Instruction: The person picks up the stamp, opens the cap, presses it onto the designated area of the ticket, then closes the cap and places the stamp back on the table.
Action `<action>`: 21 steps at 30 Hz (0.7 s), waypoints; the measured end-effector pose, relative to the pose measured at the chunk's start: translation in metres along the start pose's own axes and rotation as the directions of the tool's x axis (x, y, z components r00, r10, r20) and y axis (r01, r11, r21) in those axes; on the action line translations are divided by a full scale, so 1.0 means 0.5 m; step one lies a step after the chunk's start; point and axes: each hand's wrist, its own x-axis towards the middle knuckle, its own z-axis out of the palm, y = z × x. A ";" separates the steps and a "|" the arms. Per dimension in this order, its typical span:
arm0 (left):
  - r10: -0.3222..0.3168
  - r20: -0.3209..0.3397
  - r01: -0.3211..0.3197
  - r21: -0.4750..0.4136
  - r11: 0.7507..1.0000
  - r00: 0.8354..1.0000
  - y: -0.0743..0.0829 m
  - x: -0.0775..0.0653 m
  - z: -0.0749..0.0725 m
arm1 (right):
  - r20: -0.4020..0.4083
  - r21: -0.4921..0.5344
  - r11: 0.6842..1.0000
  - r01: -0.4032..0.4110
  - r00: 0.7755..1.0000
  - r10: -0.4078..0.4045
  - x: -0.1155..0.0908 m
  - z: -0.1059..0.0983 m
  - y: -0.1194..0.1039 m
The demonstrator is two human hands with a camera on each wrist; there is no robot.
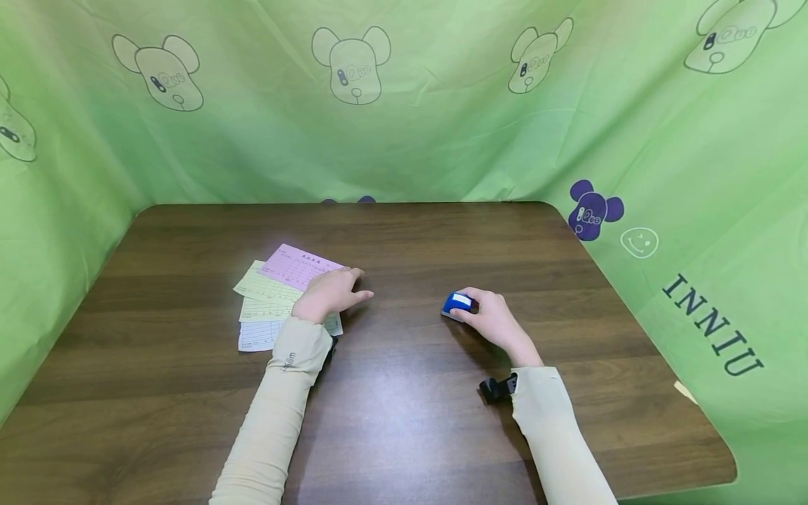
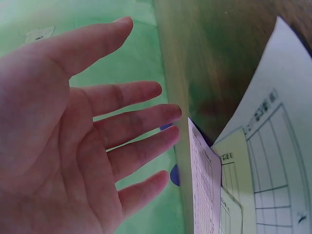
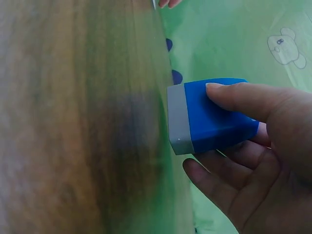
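My right hand (image 1: 495,324) grips a blue stamp (image 1: 457,304) with a grey base and a white label on top. In the right wrist view, the thumb lies on one side of the stamp (image 3: 219,114) and fingers are on the other; its grey end faces the tabletop. My left hand (image 1: 330,293) reaches over the right part of several overlapping printed forms, palm bare and fingers extended in the left wrist view. The pink form (image 1: 297,265) lies farthest back, then a yellow-green form (image 1: 261,286), with white forms (image 1: 255,337) nearer. The hand and sleeve hide their right portions.
A brown wood-grain table (image 1: 404,421) spreads under both arms. Green patterned cloth (image 1: 429,140) hangs behind and along its sides. Each wrist wears a black camera; the right one (image 1: 495,389) sticks out left of the sleeve. A small pale piece (image 1: 684,391) sits at the right edge.
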 end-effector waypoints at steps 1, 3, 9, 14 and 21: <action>0.001 0.001 -0.001 0.001 1.000 1.000 0.000 0.000 0.000 | -0.001 0.004 1.000 -0.001 1.000 0.001 0.000 -0.001 -0.001; 0.002 0.002 -0.002 0.002 1.000 1.000 0.001 -0.001 0.000 | -0.003 0.011 1.000 -0.001 1.000 0.001 0.000 -0.002 -0.001; 0.009 0.001 -0.009 -0.002 1.000 1.000 0.002 -0.002 -0.001 | 0.000 0.037 0.999 0.004 1.000 -0.004 0.001 -0.005 -0.007; 0.017 0.001 -0.017 -0.009 1.000 1.000 0.001 -0.003 -0.003 | -0.003 0.076 0.997 0.018 1.000 -0.018 0.003 -0.007 -0.016; 0.020 -0.015 -0.021 -0.038 0.999 1.000 0.001 -0.007 -0.006 | 0.009 0.117 0.993 0.033 0.999 -0.035 0.003 -0.013 -0.031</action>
